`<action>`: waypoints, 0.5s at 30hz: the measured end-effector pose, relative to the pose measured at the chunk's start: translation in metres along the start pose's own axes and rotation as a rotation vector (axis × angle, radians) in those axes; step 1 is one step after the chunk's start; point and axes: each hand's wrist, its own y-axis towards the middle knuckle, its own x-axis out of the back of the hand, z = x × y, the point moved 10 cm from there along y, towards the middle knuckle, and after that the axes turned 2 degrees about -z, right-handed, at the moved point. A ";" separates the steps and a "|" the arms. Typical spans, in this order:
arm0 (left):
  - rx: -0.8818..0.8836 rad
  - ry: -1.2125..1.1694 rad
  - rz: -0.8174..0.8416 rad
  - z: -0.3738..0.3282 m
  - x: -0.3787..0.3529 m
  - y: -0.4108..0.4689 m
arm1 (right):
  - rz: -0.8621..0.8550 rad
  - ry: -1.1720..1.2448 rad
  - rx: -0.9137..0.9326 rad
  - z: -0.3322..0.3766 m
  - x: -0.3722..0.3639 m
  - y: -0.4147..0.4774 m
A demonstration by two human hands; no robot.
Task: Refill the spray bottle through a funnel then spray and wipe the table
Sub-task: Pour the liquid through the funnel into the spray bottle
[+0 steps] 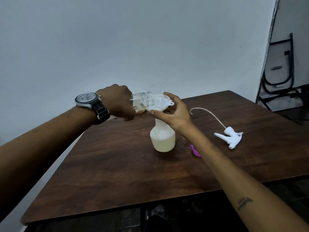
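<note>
My left hand [117,102] grips the clear jar [142,101], tipped at the funnel [159,102]. My right hand [175,113] pinches that funnel's rim atop the spray bottle [163,139]; trigger head [229,137] lies right of the bottle

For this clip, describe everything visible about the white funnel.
The funnel is white, slightly translucent plastic, with a wide round bowl and a small tab with a hole on its right rim. It sits upright in the neck of the white spray bottle, its stem hidden inside. The right hand steadies it, thumb on the near rim and a finger at the far rim. The clear glass jar, tipped sideways by the left hand, has its mouth at the left rim.
</note>
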 end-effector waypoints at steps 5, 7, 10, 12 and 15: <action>-0.008 0.010 -0.001 -0.001 0.001 0.002 | -0.001 0.003 0.004 -0.001 -0.001 0.000; -0.011 0.016 0.000 -0.001 0.002 0.002 | -0.001 0.007 0.008 0.000 0.000 0.000; -0.015 0.025 0.001 -0.002 0.002 0.002 | -0.002 0.010 0.011 -0.001 0.000 0.001; -0.014 0.028 -0.003 -0.002 0.003 0.002 | 0.002 0.012 0.010 -0.003 -0.001 0.002; -0.015 0.039 0.001 -0.004 0.005 0.001 | -0.002 0.014 0.007 -0.004 -0.001 0.003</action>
